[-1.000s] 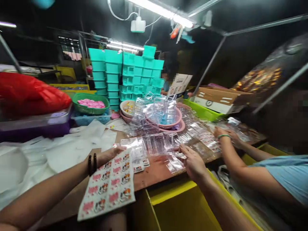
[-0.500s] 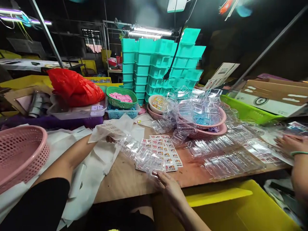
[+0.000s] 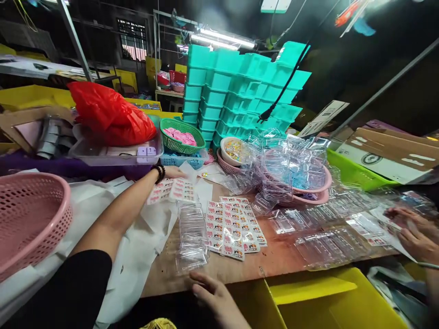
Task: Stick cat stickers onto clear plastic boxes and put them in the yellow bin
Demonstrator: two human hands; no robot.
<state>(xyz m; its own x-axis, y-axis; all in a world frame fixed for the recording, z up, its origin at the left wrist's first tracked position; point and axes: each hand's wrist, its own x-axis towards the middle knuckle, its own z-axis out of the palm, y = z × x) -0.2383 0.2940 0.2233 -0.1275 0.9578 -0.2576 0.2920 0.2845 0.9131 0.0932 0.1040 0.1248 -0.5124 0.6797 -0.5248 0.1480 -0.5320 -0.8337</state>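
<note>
My left hand (image 3: 174, 172), with dark bracelets on the wrist, lies stretched out flat on white paper (image 3: 137, 228), its fingers at the top edge of a small sticker sheet (image 3: 171, 191). My right hand (image 3: 212, 292) hovers at the table's near edge, fingers apart and holding nothing. Just beyond it lies a strip of clear blister trays (image 3: 192, 237). To the right of that strip rests a larger sheet of cartoon stickers (image 3: 235, 226) on the brown tabletop (image 3: 274, 258).
A co-worker's hands (image 3: 411, 230) handle clear trays at the right. Pink baskets (image 3: 308, 192) heaped with clear shells, a stack of teal bins (image 3: 240, 91), a green basket (image 3: 181, 137), a red bag (image 3: 109, 114) and a pink basket (image 3: 30, 214) ring the table. A yellow bin (image 3: 329, 297) stands below the edge.
My left hand has reached further out and the small sticker sheet now lies under its fingers. My right hand has drawn back off the clear tray strip towards the table edge.
</note>
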